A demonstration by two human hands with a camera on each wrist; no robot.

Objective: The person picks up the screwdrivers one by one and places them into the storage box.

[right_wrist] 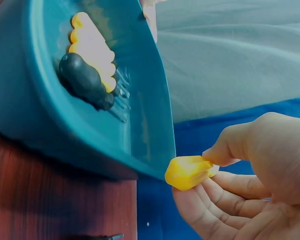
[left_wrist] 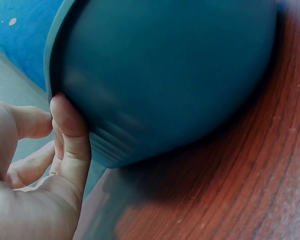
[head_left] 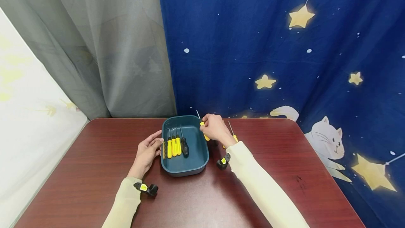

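Observation:
A blue-green plastic bin stands on the table. My left hand pinches its left rim between thumb and fingers, thumb on the inside in the head view; the left wrist view shows the hand at the rim up close. Inside, three yellow-handled screwdrivers and a black-handled screwdriver lie side by side, shafts pointing away. My right hand holds another yellow screwdriver by its handle at the bin's far right rim, its shaft pointing up and away.
Right of the bin, partly behind my right wrist, lies a screwdriver with a yellow handle; another bit of yellow shows beside it. The reddish-brown table ends at the curtains. Each wrist wears a black strap-on camera.

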